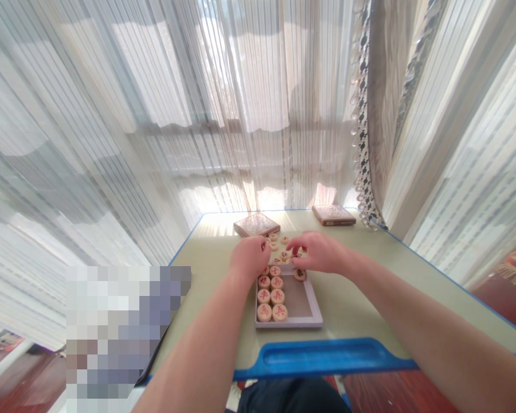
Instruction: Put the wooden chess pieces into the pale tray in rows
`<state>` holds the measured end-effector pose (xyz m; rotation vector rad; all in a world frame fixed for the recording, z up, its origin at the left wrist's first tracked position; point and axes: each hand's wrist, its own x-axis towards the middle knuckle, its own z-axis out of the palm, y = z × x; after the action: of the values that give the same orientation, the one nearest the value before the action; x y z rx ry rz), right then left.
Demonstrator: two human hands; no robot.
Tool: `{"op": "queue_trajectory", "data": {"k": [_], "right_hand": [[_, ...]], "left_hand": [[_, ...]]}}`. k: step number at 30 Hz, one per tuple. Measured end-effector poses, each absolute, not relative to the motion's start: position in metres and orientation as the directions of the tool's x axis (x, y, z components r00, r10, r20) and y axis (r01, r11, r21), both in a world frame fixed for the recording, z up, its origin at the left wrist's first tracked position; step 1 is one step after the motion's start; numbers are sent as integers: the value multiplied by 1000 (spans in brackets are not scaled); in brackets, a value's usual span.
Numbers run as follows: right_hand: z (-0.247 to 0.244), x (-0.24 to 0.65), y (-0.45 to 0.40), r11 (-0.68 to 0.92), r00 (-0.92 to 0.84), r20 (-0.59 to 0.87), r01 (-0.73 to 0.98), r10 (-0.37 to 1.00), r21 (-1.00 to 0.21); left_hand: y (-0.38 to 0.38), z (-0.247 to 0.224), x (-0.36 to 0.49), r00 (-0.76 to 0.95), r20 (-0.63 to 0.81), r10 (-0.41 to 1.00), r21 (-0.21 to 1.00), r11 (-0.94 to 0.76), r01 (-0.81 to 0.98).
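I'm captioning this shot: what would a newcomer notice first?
Probably the red-marked discs, in two columns along the left side of the box. Next, the left hand near its far-left corner and the right hand near the far-right. Pale curtains fill the view behind the table.

Forward-and-down head view over table (pixel 348 315)

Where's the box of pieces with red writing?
In the head view, the box is on the table, just right of centre, its far end by the left hand and right hand.
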<state>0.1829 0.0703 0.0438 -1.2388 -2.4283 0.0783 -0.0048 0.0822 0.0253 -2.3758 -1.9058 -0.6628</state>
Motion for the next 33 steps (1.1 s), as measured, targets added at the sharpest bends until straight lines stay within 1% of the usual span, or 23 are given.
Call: {"op": "queue_trajectory", "data": {"k": [3,7,11,15,18,24,28,33], "right_hand": [[43,179,65,624,-564,286,757,774,-194],[45,178,60,638,-591,263,755,763,-154],[49,178,57,681,-646,234,721,727,-127],[51,174,51,712,-686,219,700,694,-62],[52,171,45,721,-701,184,688,689,-79],[52,171,37,696,-694,63,708,717,-124],[53,174,36,710,-712,36,692,701,-134],[54,173,36,727,-733,36,667,680,-162]], "left_hand": [[84,24,-5,175,352,920,233,-267,935],[86,21,-5,199,370,907,202,-288,936],[87,20,-5,196,369,908,198,-284,938],[87,19,-5,205,368,907,192,-289,938],[87,18,-5,203,362,910,194,-287,938],[86,19,-4,205,355,912,195,-287,938],[86,18,-4,205,374,904,184,-289,939],[87,18,-4,212,384,899,181,-298,937]]}}
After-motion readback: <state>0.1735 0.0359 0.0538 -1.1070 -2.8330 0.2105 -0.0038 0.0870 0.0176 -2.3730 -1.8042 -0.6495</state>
